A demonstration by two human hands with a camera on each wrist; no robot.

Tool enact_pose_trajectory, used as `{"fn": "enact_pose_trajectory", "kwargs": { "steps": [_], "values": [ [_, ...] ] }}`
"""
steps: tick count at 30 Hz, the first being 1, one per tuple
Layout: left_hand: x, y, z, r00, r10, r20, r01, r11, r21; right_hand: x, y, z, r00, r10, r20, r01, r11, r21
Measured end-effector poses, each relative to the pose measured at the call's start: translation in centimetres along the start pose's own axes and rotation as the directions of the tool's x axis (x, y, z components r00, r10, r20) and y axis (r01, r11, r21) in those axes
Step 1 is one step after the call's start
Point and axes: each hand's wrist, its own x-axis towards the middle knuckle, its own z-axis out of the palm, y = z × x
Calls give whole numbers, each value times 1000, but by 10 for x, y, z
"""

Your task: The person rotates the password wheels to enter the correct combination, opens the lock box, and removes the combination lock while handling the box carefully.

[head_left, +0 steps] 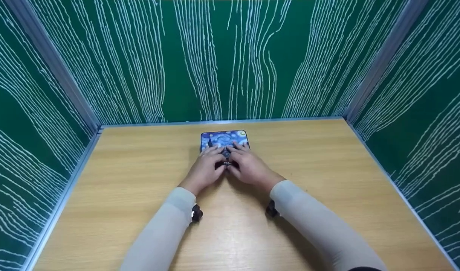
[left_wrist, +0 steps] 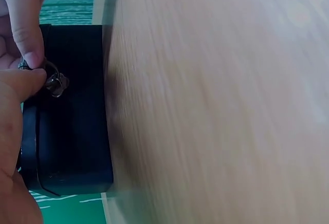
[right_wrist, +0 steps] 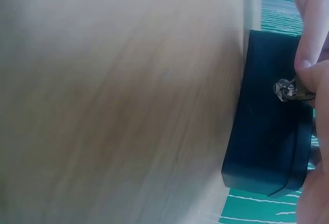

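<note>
A small box [head_left: 223,138] with a blue swirling painted lid and dark sides stands on the table. Its dark front [left_wrist: 72,136] carries a metal clasp [left_wrist: 58,86], through which the curved shackle of a small padlock [head_left: 227,163] passes. My left hand [head_left: 206,168] pinches the padlock between thumb and finger, its other fingers over the lid. From the other side, my right hand [head_left: 249,166] also pinches the padlock at the clasp [right_wrist: 282,89], with fingers resting on the lid. Fingertips hide most of the padlock's body.
The wooden table [head_left: 147,162] runs back to a green wall [head_left: 173,67] with white wavy lines. Similar panels rise at left and right, joined by grey metal posts [head_left: 380,56]. A dark device [head_left: 196,213] sits at the left wrist, another [head_left: 271,209] at the right.
</note>
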Motion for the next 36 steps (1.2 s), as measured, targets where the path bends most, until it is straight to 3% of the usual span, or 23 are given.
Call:
{"fn": "enact_pose_trajectory", "kwargs": {
  "steps": [4, 8, 14, 21, 31, 36],
  "values": [
    [0, -1, -1, 1000, -10, 16, 10, 1000, -12, 1, -1, -2, 999, 35, 31, -36, 999, 29],
    [-1, -4, -1, 1000, -15, -8, 15, 999, -37, 1, 0, -3, 997, 70, 44, -73, 994, 78],
    [-2, -6, 1, 1000, -23, -15, 22, 998, -53, 1, 2, 0, 997, 68, 29, -71, 990, 121],
    [0, -4, 0, 1000, -21, 8, 22, 997, -74, 1, 8, 3, 999, -18, -31, 22, 990, 140],
    [2, -3, 0, 998, -59, 15, 60, 994, -90, 1, 6, -3, 998, 54, 26, -58, 983, 173],
    [0, -4, 0, 998, -68, 7, 68, 992, -111, -1, 4, -2, 998, 52, 18, -54, 981, 188]
  ]
}}
